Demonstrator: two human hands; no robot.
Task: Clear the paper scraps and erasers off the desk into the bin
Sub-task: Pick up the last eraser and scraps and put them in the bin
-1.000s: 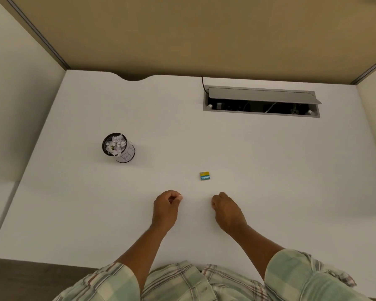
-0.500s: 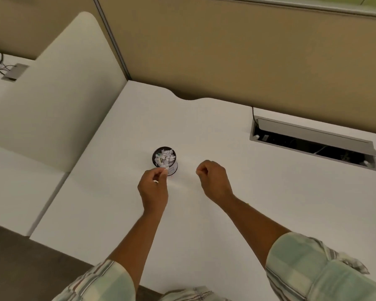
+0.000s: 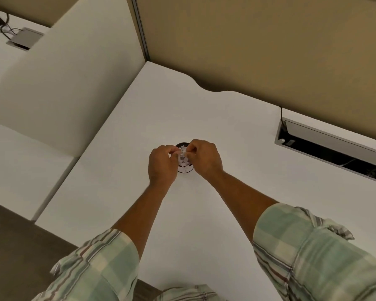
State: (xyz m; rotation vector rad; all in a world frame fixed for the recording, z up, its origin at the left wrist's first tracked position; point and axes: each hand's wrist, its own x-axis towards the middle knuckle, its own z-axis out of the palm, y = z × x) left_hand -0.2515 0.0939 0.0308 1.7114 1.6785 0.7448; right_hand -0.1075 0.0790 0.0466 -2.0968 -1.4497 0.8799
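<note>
A small round black bin (image 3: 184, 169) stands on the white desk (image 3: 204, 213), filled with white paper scraps (image 3: 183, 159). Both of my hands hover right over its mouth and hide most of the rim. My left hand (image 3: 162, 164) covers the bin's left side, its fingers pinched on a small white paper scrap. My right hand (image 3: 205, 159) covers the right side, fingertips also pinched together on a white bit above the opening. No eraser is in view.
An open grey cable tray (image 3: 334, 153) is sunk into the desk at the right, with a black cable running into it. Tan partition walls close the back. A white divider panel (image 3: 59, 90) and a neighbouring desk lie to the left.
Both hands have moved up from the near desk to the bin and now meet over its mouth. My view swung left, and the yellow and blue eraser dropped out of sight.
</note>
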